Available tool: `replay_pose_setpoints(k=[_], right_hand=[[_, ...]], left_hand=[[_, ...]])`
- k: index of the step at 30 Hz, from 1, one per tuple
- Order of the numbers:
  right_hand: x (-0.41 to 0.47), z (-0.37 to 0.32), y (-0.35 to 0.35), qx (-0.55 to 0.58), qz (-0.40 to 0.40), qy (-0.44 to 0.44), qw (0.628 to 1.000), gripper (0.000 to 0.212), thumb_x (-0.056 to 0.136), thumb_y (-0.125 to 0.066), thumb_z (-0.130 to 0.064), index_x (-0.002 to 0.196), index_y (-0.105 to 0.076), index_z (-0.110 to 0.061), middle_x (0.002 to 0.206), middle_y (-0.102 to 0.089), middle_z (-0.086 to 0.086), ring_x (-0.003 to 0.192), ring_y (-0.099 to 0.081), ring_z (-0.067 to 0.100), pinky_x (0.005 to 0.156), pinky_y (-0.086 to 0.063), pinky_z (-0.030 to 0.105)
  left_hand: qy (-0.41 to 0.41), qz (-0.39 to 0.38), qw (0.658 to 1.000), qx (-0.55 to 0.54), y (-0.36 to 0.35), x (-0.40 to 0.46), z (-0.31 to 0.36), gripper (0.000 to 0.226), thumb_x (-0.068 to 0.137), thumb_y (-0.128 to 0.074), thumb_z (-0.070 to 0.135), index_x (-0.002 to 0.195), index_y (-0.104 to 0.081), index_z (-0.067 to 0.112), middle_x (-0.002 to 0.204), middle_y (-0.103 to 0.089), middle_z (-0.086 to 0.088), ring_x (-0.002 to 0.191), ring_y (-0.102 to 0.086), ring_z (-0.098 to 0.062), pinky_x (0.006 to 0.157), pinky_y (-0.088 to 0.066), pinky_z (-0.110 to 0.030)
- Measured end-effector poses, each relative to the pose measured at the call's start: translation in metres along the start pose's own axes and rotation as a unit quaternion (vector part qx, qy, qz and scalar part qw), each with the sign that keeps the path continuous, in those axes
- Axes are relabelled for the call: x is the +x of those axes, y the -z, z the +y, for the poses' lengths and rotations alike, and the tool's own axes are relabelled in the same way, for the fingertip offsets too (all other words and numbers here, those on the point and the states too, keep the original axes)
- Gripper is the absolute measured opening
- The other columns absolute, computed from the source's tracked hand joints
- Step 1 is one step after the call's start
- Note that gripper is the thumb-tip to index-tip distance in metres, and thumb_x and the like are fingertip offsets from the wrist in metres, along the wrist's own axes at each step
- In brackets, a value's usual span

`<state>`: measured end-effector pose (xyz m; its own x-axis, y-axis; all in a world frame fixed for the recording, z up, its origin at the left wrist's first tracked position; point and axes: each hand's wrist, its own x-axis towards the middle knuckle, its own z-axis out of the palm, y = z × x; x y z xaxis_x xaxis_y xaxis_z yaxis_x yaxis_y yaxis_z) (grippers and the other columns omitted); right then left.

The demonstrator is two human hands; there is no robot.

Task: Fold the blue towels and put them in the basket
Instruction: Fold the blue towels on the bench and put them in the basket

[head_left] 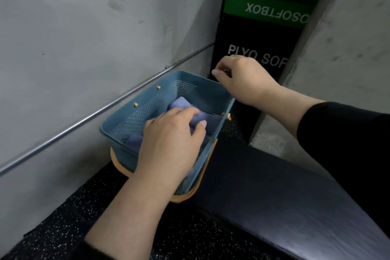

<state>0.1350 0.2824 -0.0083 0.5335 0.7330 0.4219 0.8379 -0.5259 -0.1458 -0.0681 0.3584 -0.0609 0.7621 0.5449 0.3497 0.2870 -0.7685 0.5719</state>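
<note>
A blue plastic mesh basket (135, 116) with orange trim sits on the speckled black floor by the wall. Folded blue towels lie inside it: one (181, 104) at the middle and another (135, 140) near the front wall. My left hand (173, 139) reaches into the basket, its fingers and thumb curled round the middle towel. Over the basket's far right corner, my right hand (242, 79) hovers with its fingers curled; nothing shows in it. Much of the basket's inside is hidden by my left hand.
A grey wall (84, 27) with a metal pipe (88, 119) runs along the left. Black and green plyo soft boxes (259, 34) stand in the corner behind the basket. A dark padded bench (274, 192) lies to the right of the basket.
</note>
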Motion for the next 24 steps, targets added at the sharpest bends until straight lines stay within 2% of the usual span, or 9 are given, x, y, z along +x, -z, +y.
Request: replay_pose_setpoints(k=[3,5,9,14,17,21,24], right_hand=[[-0.066,0.019,0.037,0.019,0.067,-0.013,0.997,0.030,0.099,-0.055,-0.037,0.113,-0.067,-0.014,0.113,-0.065,0.003,0.102,-0.062,0.024,0.089,-0.049,0.040],[-0.122,0.036,0.054,0.018,0.075,-0.047,0.996,0.031,0.100,-0.055,-0.037,0.118,-0.066,-0.016,0.120,-0.063,-0.001,0.108,-0.061,0.020,0.092,-0.050,0.039],[-0.250,0.082,0.070,-0.013,0.041,-0.136,0.990,0.032,0.097,-0.056,-0.038,0.118,-0.067,-0.016,0.123,-0.064,0.001,0.109,-0.063,0.027,0.092,-0.052,0.043],[-0.397,0.137,0.074,-0.075,-0.050,-0.248,0.964,0.035,0.095,-0.059,-0.040,0.122,-0.067,-0.018,0.133,-0.061,0.001,0.118,-0.060,0.026,0.097,-0.049,0.041],[-0.453,0.164,0.084,-0.079,-0.071,-0.290,0.951,0.030,0.094,-0.062,-0.038,0.116,-0.069,-0.019,0.126,-0.066,0.000,0.111,-0.064,0.026,0.090,-0.052,0.040],[-0.484,0.195,0.103,-0.083,0.003,-0.321,0.943,0.023,0.090,-0.059,-0.037,0.097,-0.072,-0.019,0.107,-0.069,-0.004,0.097,-0.065,0.025,0.080,-0.053,0.042],[-0.496,0.218,0.128,-0.177,0.075,-0.322,0.927,0.021,0.089,-0.060,-0.036,0.100,-0.071,-0.021,0.109,-0.065,-0.004,0.100,-0.060,0.026,0.083,-0.044,0.041]], left_hand=[[-0.062,0.005,0.997,-0.033,-0.019,-0.008,0.038,0.030,0.097,-0.059,0.037,0.121,-0.068,0.023,0.115,-0.069,0.003,0.105,-0.062,-0.025,0.093,-0.047,-0.045],[-0.105,0.008,0.993,-0.051,-0.037,-0.016,0.068,0.027,0.096,-0.060,0.034,0.118,-0.070,0.020,0.113,-0.070,0.000,0.102,-0.063,-0.026,0.090,-0.050,-0.046],[-0.163,-0.070,0.983,-0.038,-0.086,-0.042,0.129,0.031,0.099,-0.057,0.035,0.124,-0.067,0.021,0.123,-0.066,0.003,0.113,-0.059,-0.023,0.096,-0.045,-0.041],[-0.217,-0.199,0.955,0.033,-0.158,-0.083,0.180,0.036,0.102,-0.051,0.040,0.131,-0.062,0.023,0.133,-0.060,0.006,0.120,-0.055,-0.020,0.099,-0.041,-0.039],[-0.245,-0.250,0.935,0.059,-0.189,-0.107,0.206,0.038,0.103,-0.048,0.042,0.134,-0.060,0.025,0.136,-0.057,0.007,0.124,-0.052,-0.018,0.103,-0.040,-0.039],[-0.264,-0.287,0.919,0.056,-0.217,-0.127,0.235,0.039,0.104,-0.045,0.044,0.137,-0.057,0.027,0.142,-0.053,0.011,0.131,-0.047,-0.014,0.110,-0.035,-0.038],[-0.274,-0.288,0.917,0.046,-0.231,-0.133,0.256,0.039,0.104,-0.044,0.043,0.137,-0.057,0.027,0.142,-0.053,0.010,0.131,-0.047,-0.015,0.110,-0.036,-0.037]])
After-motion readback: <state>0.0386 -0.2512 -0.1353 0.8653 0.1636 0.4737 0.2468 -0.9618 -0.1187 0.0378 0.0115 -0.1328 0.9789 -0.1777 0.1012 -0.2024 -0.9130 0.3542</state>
